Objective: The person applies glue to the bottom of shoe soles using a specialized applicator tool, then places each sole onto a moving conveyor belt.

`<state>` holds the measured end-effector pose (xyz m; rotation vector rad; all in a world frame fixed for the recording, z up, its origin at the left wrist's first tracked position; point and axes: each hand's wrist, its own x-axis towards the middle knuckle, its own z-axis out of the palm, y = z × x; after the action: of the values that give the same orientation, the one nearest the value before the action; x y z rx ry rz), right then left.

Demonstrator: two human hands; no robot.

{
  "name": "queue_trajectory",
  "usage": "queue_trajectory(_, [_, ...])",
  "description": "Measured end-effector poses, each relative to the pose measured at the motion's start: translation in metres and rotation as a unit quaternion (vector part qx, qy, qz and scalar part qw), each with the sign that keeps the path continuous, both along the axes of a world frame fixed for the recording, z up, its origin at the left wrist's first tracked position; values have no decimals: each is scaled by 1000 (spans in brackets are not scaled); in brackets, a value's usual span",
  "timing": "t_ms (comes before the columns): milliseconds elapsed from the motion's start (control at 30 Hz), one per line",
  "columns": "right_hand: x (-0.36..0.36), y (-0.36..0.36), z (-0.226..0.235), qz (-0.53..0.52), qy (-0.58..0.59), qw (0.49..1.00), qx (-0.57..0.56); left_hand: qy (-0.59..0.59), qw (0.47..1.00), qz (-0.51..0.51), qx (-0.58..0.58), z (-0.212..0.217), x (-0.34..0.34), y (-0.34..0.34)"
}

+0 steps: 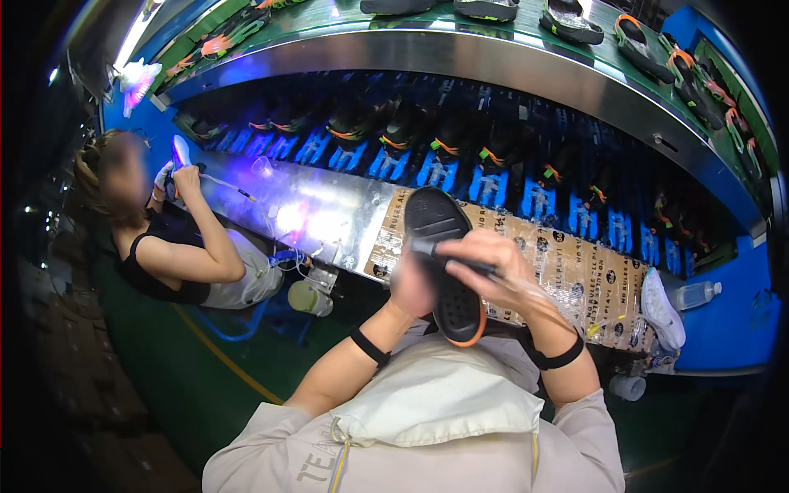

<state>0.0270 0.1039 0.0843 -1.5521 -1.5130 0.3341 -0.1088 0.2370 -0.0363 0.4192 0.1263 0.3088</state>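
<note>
Upright in front of me is a black shoe sole (pixel 436 215) with an orange-edged heel, its heel end toward my body. At its left edge my left hand (pixel 411 286) grips it; that hand is blurred and its fingers are partly hidden. My right hand (pixel 496 269) is closed around a slim dark-handled tool (pixel 468 263) that looks like a brush. The tool lies across the middle of the sole, with its tip near my left hand.
Below sits a bench covered in printed cardboard (pixel 567 283); a white shoe form (pixel 660 309) and a clear bottle (pixel 699 294) lie at its right. Beyond, a rack holds several shoe parts on blue holders (pixel 437 170). Shoes line the green conveyor (pixel 530 18). A co-worker (pixel 177 259) sits left.
</note>
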Motion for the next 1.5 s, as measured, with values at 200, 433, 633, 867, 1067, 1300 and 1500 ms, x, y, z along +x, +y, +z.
queue_trajectory(200, [-12, 0, -5, -51, 70, 995, 46, -46, 999, 21, -6, 14, 2, 19])
queue_trajectory(433, [-28, 0, 0, -53, 19, 995, 81, -31, 999, 38, -19, 40, 4, 41])
queue_trajectory(633, [-33, -6, 24, 92, 3, 995, 32, -74, 995, 30, -59, 57, 9, 64])
queue_trajectory(867, [-22, -9, 33, 124, -76, 989, 23, -86, 996, 30, -10, 84, 14, 82])
queue_trajectory(1067, [-15, -8, 44, 48, -93, 994, -22, -158, 984, -55, 64, 97, 27, 100])
queue_trajectory(1300, [-8, -6, 58, 3, -91, 995, -46, -179, 950, -76, 245, 123, 49, 113])
queue_trajectory(1500, [-2, -7, 65, 76, -63, 993, -68, 59, 933, -151, 323, 148, 77, 99])
